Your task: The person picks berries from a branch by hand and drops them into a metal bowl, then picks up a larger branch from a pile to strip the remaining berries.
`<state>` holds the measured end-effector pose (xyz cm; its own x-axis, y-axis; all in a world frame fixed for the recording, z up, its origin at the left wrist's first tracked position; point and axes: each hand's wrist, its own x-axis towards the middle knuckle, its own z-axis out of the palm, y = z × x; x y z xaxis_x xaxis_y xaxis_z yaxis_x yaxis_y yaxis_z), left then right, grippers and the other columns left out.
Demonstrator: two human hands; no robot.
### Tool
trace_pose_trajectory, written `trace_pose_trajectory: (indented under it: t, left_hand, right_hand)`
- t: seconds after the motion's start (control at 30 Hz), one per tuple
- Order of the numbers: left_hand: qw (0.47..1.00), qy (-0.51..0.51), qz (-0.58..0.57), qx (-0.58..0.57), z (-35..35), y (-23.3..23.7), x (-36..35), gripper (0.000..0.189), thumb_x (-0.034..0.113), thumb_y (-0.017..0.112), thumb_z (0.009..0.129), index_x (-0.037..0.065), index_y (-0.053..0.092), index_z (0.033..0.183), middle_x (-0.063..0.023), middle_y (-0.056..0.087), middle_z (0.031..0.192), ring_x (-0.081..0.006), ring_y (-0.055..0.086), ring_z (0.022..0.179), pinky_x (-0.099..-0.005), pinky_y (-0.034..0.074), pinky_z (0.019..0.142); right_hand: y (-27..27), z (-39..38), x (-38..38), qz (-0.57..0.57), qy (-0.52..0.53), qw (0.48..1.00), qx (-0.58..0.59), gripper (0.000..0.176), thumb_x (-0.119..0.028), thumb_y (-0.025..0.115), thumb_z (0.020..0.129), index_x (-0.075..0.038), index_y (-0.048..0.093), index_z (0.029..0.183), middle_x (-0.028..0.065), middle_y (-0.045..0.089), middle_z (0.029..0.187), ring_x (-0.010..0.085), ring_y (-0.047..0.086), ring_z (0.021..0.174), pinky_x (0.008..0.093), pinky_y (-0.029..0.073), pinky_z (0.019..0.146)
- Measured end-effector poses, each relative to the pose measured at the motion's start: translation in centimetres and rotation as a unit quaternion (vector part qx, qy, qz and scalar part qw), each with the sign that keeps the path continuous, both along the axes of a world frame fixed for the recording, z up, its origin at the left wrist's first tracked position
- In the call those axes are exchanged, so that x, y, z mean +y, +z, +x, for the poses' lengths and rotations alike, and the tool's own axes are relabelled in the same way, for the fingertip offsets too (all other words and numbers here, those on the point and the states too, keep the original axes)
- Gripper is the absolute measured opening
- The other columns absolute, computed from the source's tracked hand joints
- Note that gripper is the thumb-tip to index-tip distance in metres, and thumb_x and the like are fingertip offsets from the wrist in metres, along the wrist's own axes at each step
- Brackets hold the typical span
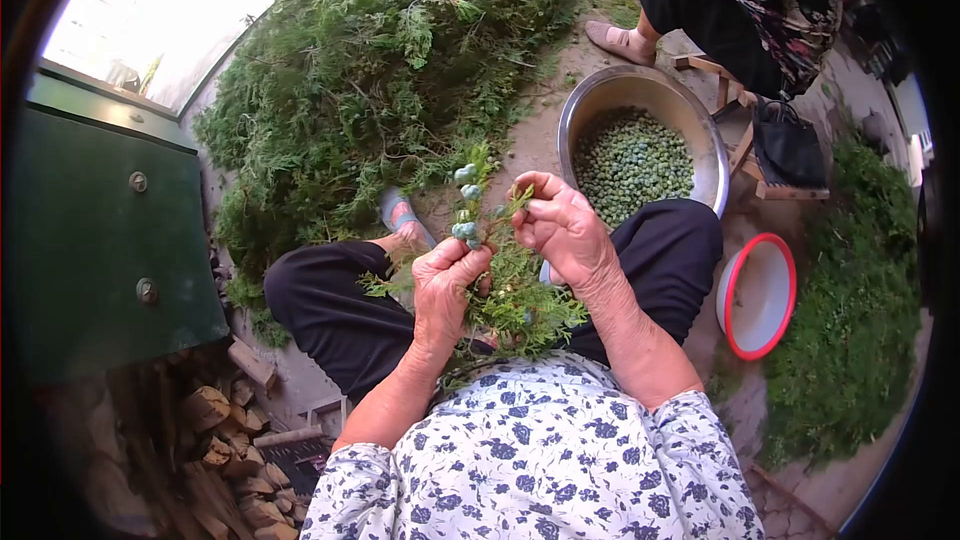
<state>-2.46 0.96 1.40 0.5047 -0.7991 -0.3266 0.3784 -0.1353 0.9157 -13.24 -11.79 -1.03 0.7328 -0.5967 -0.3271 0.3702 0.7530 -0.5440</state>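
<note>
My left hand is closed around a leafy conifer branch over my lap. Blue-green seed cones cluster along the part standing up above my thumb. To the right, my right hand has thumb and fingers pinched at a small green sprig tip, level with the cones. The fingers hide where that sprig joins the branch. Beyond my right knee, a steel basin holds many loose green cones.
A large heap of cut branches lies ahead; more greenery is at right. A red-rimmed white basin tilts beside my right knee. Another person sits beyond the steel basin. Split firewood and a green cabinet are at left.
</note>
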Motion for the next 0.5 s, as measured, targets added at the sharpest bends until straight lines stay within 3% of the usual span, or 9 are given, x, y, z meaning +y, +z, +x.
trace_pose_trajectory:
  t: [0.03,0.1,0.23,0.37,0.47,0.5]
  left_hand:
    - [1.000,0.000,0.000,0.000,-0.1,0.1,-0.1,0.011,0.007,0.061,0.082,-0.004,0.062,0.084,-0.0016,0.056,0.068,-0.0070,0.048,0.053,-0.0211,0.039,0.048]
    - [0.999,-0.010,0.011,0.028,-0.2,0.3,-0.1,0.011,0.007,0.061,0.081,-0.003,0.063,0.086,-0.0010,0.056,0.068,-0.0067,0.048,0.054,-0.0211,0.038,0.048]
    - [0.999,-0.018,0.026,0.016,0.0,0.0,0.1,0.011,0.006,0.061,0.081,-0.002,0.064,0.088,0.0004,0.056,0.068,-0.0058,0.048,0.055,-0.0205,0.038,0.049]
    - [0.998,-0.030,0.046,-0.042,-0.2,-0.2,0.0,0.010,0.006,0.061,0.082,-0.002,0.064,0.085,0.0039,0.053,0.067,-0.0036,0.044,0.058,-0.0191,0.035,0.051]
    - [0.994,-0.038,0.057,-0.080,-0.2,-0.6,-0.1,0.012,0.008,0.061,0.082,-0.003,0.065,0.085,0.0038,0.053,0.067,-0.0035,0.044,0.059,-0.0193,0.035,0.051]
    - [0.992,-0.044,0.064,-0.096,-0.1,-0.7,-0.1,0.014,0.009,0.061,0.081,-0.003,0.065,0.087,0.0027,0.055,0.068,-0.0042,0.046,0.059,-0.0198,0.036,0.052]
  right_hand:
    - [-0.6,-0.2,0.0,0.000,0.000,1.000,0.000,0.027,-0.025,0.053,0.091,-0.001,0.054,0.102,0.0036,0.054,0.078,0.0112,0.054,0.063,0.0206,0.042,0.052]
    - [-1.7,-0.5,0.0,0.034,0.099,0.993,-0.063,0.032,-0.020,0.060,0.086,0.003,0.055,0.108,0.0061,0.060,0.088,0.0127,0.057,0.066,0.0223,0.044,0.054]
    - [-1.4,-0.6,0.3,-0.036,0.143,0.988,-0.039,0.031,-0.024,0.060,0.087,0.003,0.060,0.102,0.0049,0.060,0.082,0.0094,0.054,0.063,0.0205,0.040,0.050]
    - [-1.9,-1.1,0.2,-0.061,0.139,0.988,0.002,0.025,-0.019,0.061,0.086,0.002,0.061,0.100,0.0033,0.060,0.080,0.0082,0.053,0.062,0.0201,0.039,0.048]
    - [-1.5,-1.1,0.7,-0.111,0.081,0.990,0.031,0.019,-0.009,0.062,0.084,0.003,0.061,0.099,0.0018,0.060,0.082,0.0070,0.053,0.065,0.0193,0.041,0.053]
    - [-1.0,-1.0,0.9,-0.192,0.047,0.976,0.091,0.018,-0.006,0.062,0.083,0.003,0.061,0.098,0.0019,0.060,0.083,0.0067,0.052,0.067,0.0188,0.041,0.057]
